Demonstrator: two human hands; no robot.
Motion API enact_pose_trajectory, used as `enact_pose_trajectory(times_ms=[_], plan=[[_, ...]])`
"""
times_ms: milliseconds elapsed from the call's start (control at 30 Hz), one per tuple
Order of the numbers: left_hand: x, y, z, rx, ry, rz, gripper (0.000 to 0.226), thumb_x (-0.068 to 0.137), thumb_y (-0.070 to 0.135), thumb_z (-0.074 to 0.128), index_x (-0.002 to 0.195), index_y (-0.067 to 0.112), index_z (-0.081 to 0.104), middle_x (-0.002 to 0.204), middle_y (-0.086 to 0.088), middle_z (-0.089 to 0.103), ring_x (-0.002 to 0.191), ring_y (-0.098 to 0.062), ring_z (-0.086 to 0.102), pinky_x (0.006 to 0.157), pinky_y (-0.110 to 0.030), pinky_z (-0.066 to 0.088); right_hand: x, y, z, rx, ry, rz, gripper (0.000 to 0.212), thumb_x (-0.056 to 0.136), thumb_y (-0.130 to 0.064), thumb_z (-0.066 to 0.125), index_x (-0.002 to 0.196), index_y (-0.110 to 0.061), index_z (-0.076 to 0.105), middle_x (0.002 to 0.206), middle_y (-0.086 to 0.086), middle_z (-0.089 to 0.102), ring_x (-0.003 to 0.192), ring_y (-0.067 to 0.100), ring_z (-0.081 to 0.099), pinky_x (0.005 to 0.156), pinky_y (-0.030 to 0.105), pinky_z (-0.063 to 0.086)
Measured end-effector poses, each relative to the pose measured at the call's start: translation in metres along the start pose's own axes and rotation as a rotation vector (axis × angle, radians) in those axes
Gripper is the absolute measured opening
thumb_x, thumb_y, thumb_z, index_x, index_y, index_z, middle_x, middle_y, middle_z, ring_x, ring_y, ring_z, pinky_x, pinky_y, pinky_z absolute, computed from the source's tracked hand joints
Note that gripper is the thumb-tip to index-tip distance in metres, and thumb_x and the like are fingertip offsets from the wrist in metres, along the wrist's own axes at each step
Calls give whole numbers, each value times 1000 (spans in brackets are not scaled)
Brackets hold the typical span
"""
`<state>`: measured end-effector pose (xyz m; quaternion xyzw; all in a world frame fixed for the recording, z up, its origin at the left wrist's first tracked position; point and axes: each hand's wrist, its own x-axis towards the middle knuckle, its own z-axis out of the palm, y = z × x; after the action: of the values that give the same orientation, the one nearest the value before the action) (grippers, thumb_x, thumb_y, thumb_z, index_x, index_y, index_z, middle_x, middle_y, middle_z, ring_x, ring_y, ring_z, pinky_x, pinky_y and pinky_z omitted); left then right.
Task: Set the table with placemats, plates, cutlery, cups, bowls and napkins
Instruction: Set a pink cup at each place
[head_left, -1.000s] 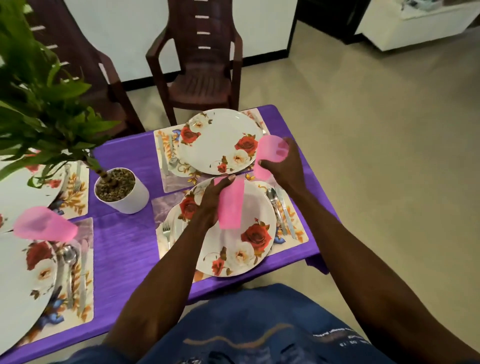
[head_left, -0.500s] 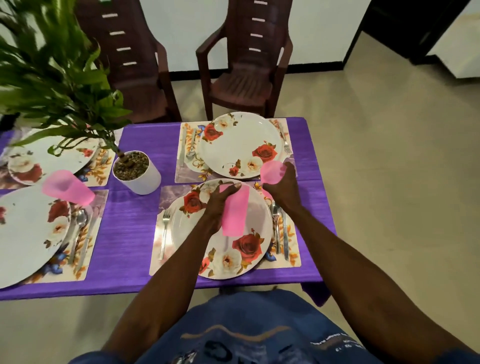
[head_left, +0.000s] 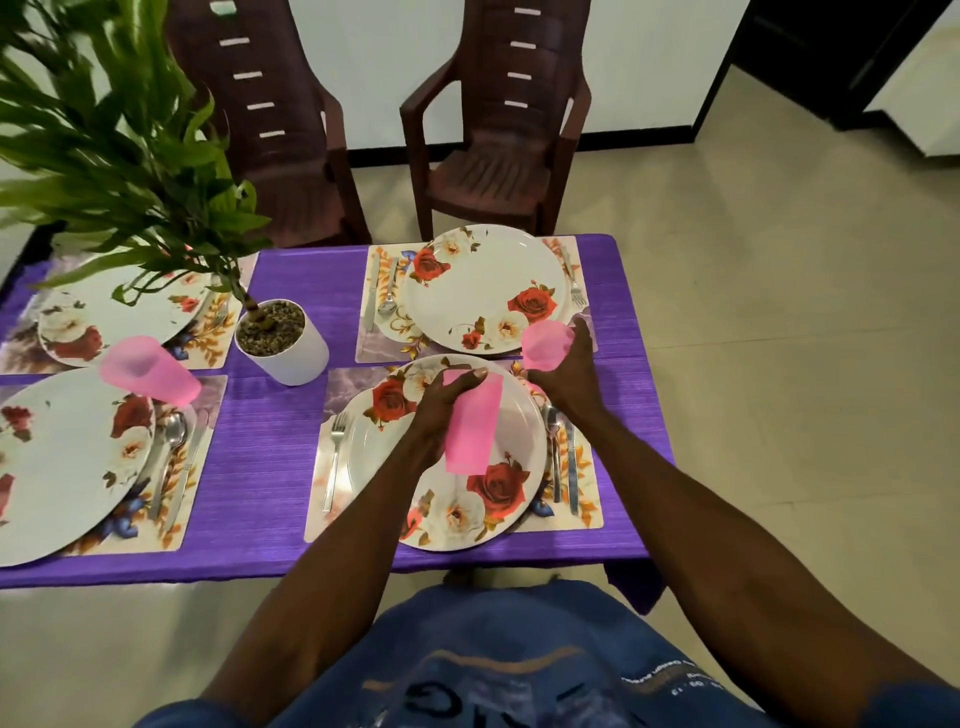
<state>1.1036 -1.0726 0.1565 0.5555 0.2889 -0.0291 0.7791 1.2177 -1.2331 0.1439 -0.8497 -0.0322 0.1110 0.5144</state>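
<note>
My left hand (head_left: 441, 410) grips a pink cup (head_left: 471, 423) above the near floral plate (head_left: 452, 499), which lies on a placemat (head_left: 332, 384) with a fork (head_left: 335, 457) on its left and a spoon and knife (head_left: 563, 457) on its right. At that placemat's far right corner, my right hand (head_left: 571, 374) holds a second pink cup (head_left: 545, 345) upright. Beyond it lies another plate (head_left: 485, 288) on its own mat with cutlery. A third pink cup (head_left: 148, 369) stands by the near left plate (head_left: 62, 457).
The table carries a purple cloth (head_left: 270, 457). A white pot (head_left: 283, 340) with a leafy plant stands mid-table, its leaves over a far left plate (head_left: 119, 312). Two dark brown plastic chairs (head_left: 498, 140) stand behind the table. Tiled floor lies to the right.
The view has swung left and pulled back, bringing the left settings and both chairs into sight. My right hand has lowered its cup toward the mat corner. The left hand keeps its cup.
</note>
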Motion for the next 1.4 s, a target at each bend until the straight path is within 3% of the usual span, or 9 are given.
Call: enact_pose_trajectory(times_ms=[167, 367, 467, 567, 767, 900, 1067, 1267, 1400], plan=[[2, 1, -2, 23, -55, 9, 38, 72, 47, 74, 100, 22, 72, 102, -4, 73, 98, -23, 67, 88, -42, 53, -6, -4, 0, -61, 10, -52, 124, 60, -30, 93, 153, -12, 13, 152, 16, 25, 137, 35, 35, 102, 51, 44], [5, -1, 0, -19, -179, -107, 63, 63, 55, 82, 109, 12, 71, 106, -15, 69, 100, -32, 64, 95, -50, 49, -19, 4, -5, -100, 130, -130, 129, 54, -41, 94, 151, -7, 17, 151, 18, 20, 139, 35, 29, 103, 50, 42], [6, -6, 6, -99, -295, -191, 39, 71, 42, 80, 98, 14, 76, 98, -11, 70, 92, -27, 67, 89, -43, 51, -31, 4, -9, -76, 167, -60, 121, 62, -50, 88, 153, -14, 16, 157, 12, 16, 144, 29, 22, 102, 39, 35], [7, -11, 17, -162, -363, -270, 24, 79, 36, 73, 87, 14, 79, 89, -8, 72, 82, -25, 69, 81, -39, 53, -40, 8, -16, -42, 262, -1, 102, 72, -54, 80, 149, -14, 27, 153, 9, 26, 139, 23, 32, 101, 35, 39], [6, -29, 61, -52, -564, -460, 77, 67, 56, 82, 121, 5, 64, 106, -18, 66, 88, -31, 64, 82, -40, 52, -60, 26, -47, 211, 548, 68, 32, 89, -30, 70, 108, -6, 60, 106, 6, 58, 95, 17, 55, 84, 28, 46], [3, -39, 106, -8, -700, -532, 84, 61, 62, 82, 115, -1, 65, 98, -22, 68, 82, -34, 66, 76, -42, 55, -64, 38, -87, 241, 549, 117, 26, 94, -33, 62, 87, -8, 65, 86, 6, 65, 78, 17, 56, 69, 17, 41], [2, -54, 180, 8, -744, -537, 105, 56, 61, 86, 133, -2, 53, 110, -24, 64, 91, -36, 66, 79, -45, 56, -61, 67, -153, 322, 530, 171, 34, 95, -37, 59, 69, -15, 64, 72, 5, 69, 72, 24, 64, 74, 38, 50], [-3, -87, 303, 54, -771, -522, 94, 52, 65, 86, 119, 3, 64, 101, -20, 68, 83, -31, 68, 76, -39, 57, -68, 107, -266, 375, 414, 145, 41, 98, -31, 56, 73, -2, 71, 73, 9, 70, 69, 13, 61, 73, 31, 48], [-8, -107, 377, 31, -732, -541, 92, 56, 70, 80, 118, 3, 65, 103, -20, 67, 83, -33, 67, 80, -41, 57, -73, 133, -335, 343, 368, 208, 38, 97, -36, 57, 72, -12, 71, 76, 0, 69, 72, 10, 58, 71, 28, 41]])
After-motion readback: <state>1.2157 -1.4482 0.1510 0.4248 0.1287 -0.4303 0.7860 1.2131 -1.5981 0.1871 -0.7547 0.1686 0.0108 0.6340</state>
